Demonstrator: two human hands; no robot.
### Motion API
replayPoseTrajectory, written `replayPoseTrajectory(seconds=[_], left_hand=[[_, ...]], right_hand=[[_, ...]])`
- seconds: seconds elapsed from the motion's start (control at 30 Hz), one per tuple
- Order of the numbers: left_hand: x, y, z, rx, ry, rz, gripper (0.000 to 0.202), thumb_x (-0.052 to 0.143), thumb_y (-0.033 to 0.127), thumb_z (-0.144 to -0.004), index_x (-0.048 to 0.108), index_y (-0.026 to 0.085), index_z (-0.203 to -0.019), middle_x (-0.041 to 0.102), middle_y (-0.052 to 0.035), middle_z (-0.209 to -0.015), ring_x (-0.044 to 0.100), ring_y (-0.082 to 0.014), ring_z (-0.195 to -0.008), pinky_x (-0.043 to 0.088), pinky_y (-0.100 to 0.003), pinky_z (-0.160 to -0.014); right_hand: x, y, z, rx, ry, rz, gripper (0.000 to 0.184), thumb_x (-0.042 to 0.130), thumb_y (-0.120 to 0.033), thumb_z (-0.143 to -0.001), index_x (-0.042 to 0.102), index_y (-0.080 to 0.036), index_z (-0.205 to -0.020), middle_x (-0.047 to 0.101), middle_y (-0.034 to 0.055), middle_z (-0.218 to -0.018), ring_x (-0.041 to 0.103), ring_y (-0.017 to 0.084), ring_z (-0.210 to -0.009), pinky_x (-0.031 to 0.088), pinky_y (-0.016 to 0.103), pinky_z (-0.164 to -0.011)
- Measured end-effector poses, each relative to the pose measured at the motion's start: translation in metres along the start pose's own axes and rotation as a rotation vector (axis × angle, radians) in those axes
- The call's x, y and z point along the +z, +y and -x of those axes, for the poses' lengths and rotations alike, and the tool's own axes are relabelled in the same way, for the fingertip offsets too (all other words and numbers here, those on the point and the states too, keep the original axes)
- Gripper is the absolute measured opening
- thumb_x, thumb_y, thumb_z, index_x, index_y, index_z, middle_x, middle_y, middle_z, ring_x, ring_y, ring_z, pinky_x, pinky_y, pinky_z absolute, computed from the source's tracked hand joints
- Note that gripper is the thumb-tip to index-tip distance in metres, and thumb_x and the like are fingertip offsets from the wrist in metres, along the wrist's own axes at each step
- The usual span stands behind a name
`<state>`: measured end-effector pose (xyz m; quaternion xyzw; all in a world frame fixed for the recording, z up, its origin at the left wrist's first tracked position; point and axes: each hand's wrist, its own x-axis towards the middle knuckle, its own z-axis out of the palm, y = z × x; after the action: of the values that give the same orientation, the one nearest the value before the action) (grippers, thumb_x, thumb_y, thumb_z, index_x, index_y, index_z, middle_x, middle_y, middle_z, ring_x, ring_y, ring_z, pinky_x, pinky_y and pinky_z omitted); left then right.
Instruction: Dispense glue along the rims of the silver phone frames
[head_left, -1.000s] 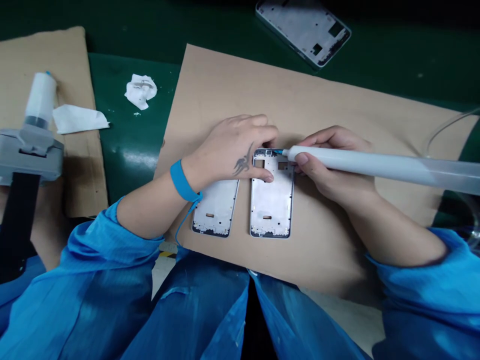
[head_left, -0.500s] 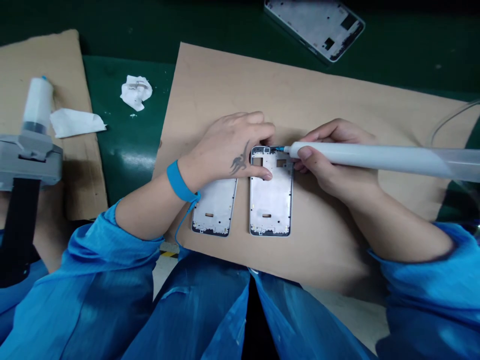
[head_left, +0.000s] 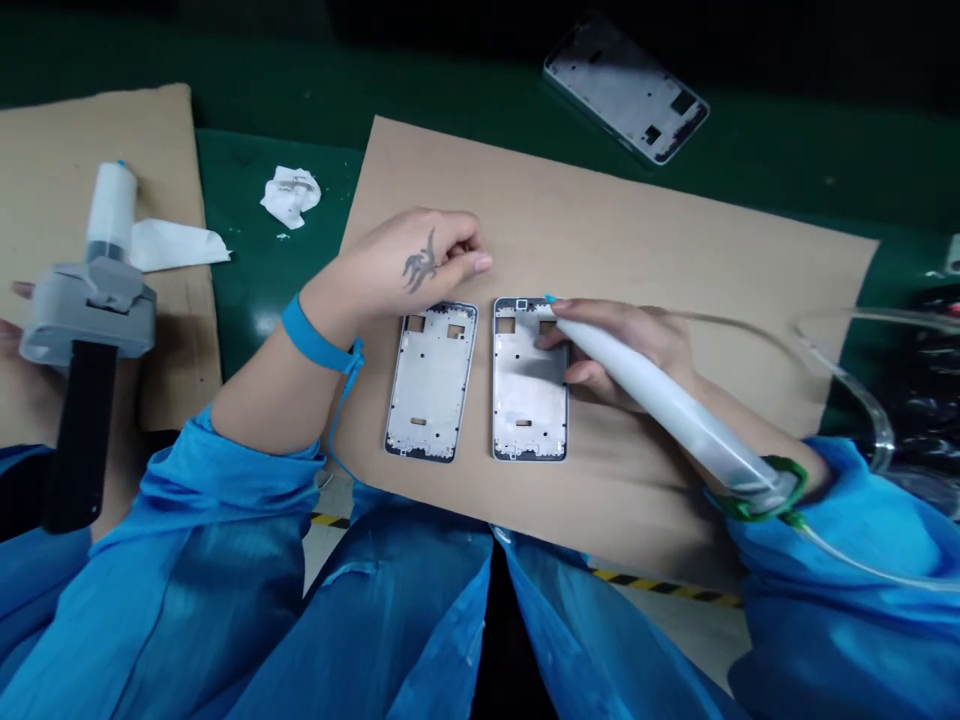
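Observation:
My right hand (head_left: pixel 637 335) grips a white dispensing syringe (head_left: pixel 660 400) with a blue tip and a hose at its rear. The tip is at the top edge of the right phone frame (head_left: pixel 529 395), and my fingers overlap that frame's upper right side. My left hand (head_left: pixel 431 255), with a blue wrist strap (head_left: pixel 319 340), is closed with thumb and fingers curled together, and nothing shows in it. Below it lies the left phone frame (head_left: pixel 431 385), its top edge partly under the hand. Both silver frames lie flat on a cardboard sheet (head_left: pixel 637 220).
A third phone frame (head_left: pixel 622 90) lies on the green table at the back. Crumpled tissue (head_left: pixel 289 197) and a folded wipe (head_left: pixel 180 245) are at the left. A grey dispensing gun (head_left: pixel 94 310) stands near another person's hand (head_left: pixel 11 335). The clear hose (head_left: pixel 847 375) loops at right.
My left hand has let go of the right phone frame and moved left above the other one. The syringe has tilted, its rear swinging down toward me and its tip shifting slightly left.

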<state>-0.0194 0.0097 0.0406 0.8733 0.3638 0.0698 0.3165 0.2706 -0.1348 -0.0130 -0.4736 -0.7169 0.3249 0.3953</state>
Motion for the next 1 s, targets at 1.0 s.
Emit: replayPoseTrajectory(seconds=[1.0], left_hand=[[-0.019, 0.005, 0.002, 0.068, -0.262, -0.101, 0.067, 0.100, 0.049, -0.075, 0.070, 0.018, -0.126, 0.072, -0.0074, -0.112, 0.069, -0.0306, -0.106, 0.045, -0.036, -0.089]], right_hand=[[-0.182, 0.086, -0.061, 0.963, 0.662, 0.783, 0.051, 0.068, -0.028, -0.110, 0.059, -0.010, -0.157, 0.078, 0.0274, -0.138, 0.075, 0.036, -0.128, 0.053, 0.050, -0.111]])
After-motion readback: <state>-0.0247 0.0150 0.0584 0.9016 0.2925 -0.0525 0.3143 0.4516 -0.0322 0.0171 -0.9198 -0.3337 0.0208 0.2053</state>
